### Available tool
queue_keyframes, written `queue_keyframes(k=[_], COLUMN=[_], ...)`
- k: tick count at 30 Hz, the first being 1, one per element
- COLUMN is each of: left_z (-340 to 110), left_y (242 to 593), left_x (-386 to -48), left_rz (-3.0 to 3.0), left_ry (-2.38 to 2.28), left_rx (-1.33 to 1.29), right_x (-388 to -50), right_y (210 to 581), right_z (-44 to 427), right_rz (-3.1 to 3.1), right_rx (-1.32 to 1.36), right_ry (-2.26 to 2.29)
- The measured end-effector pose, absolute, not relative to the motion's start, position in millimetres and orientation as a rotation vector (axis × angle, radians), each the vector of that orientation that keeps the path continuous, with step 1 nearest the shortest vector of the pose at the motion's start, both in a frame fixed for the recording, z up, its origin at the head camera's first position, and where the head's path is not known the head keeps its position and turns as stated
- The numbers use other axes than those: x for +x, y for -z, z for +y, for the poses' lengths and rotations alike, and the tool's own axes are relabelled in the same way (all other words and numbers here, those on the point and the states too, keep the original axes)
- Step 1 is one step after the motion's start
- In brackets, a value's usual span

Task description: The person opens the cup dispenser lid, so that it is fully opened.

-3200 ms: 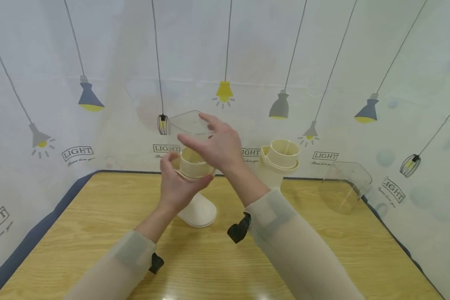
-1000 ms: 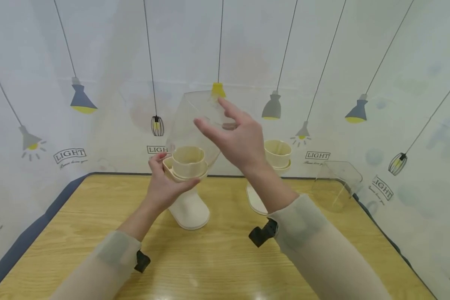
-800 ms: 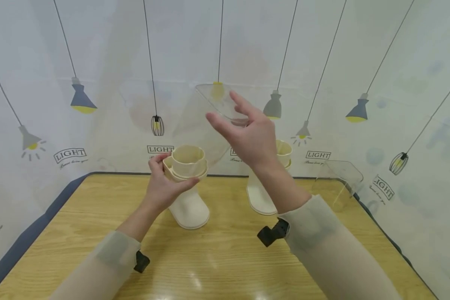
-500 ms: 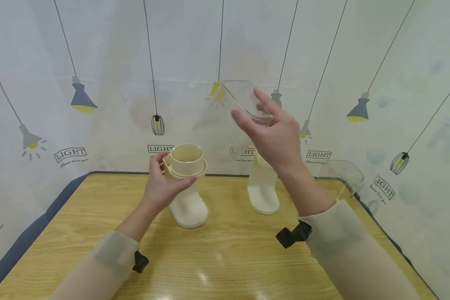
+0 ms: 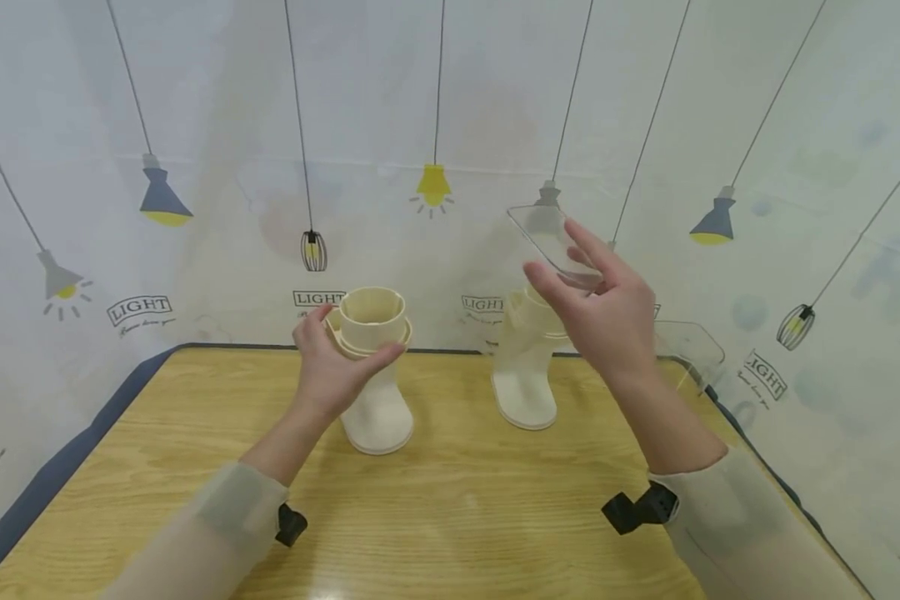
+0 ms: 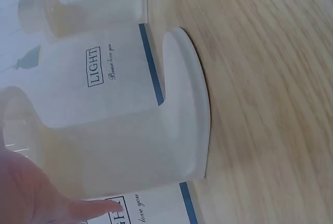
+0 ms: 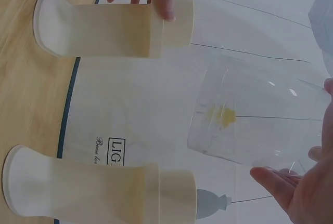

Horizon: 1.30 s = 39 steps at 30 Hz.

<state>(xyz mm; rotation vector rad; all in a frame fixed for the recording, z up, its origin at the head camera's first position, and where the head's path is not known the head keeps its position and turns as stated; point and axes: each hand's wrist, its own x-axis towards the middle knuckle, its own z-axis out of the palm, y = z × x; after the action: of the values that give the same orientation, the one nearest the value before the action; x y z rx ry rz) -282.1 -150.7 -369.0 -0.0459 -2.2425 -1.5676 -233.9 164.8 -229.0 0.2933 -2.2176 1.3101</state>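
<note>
My left hand (image 5: pixel 330 358) grips the upper part of a cream plastic dispenser stand (image 5: pixel 378 408), its thumb across the front below the round collar. The stand is upright on the table; the left wrist view shows its flat foot (image 6: pixel 190 109) on the wood. My right hand (image 5: pixel 615 321) holds a clear, empty-looking plastic container (image 5: pixel 543 229) in the air, before the top of a second cream stand (image 5: pixel 523 392). In the right wrist view the clear container (image 7: pixel 244 115) is apart from both stands, and the fingers are partly out of frame.
A second clear container (image 5: pixel 690 342) stands at the table's back right, partly behind my right hand and arm. Behind the wooden table (image 5: pixel 450 517) hangs a white backdrop (image 5: pixel 232 208) printed with lamps. Dark blue edging runs along the table's far side.
My right hand has carried the clear container from over the left stand to the right, up and then slightly down. The left hand has stayed on its stand.
</note>
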Motion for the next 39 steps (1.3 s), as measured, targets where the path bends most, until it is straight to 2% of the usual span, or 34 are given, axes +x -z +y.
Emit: queue_keyframes(k=[8,21,39], left_z=[-169.5,-189.2,-201.2], left_y=[368.1,367.8,364.9], left_x=[-286.6,-296.4,-314.7], left_rz=[-2.32,-2.362,-2.477], left_ry=[1.642,1.659,1.694], left_rx=[-0.148,-0.233,-0.302], right_x=[-213.6,-186.7,-189.3], right_y=[251.6,311.1,360.8], right_z=[195.4,247.8,339.7], right_rz=[-2.312,-2.515,-2.748], right_rx=[0.244,0.144,-0.13], right_ry=[-1.212,-0.993,-0.847])
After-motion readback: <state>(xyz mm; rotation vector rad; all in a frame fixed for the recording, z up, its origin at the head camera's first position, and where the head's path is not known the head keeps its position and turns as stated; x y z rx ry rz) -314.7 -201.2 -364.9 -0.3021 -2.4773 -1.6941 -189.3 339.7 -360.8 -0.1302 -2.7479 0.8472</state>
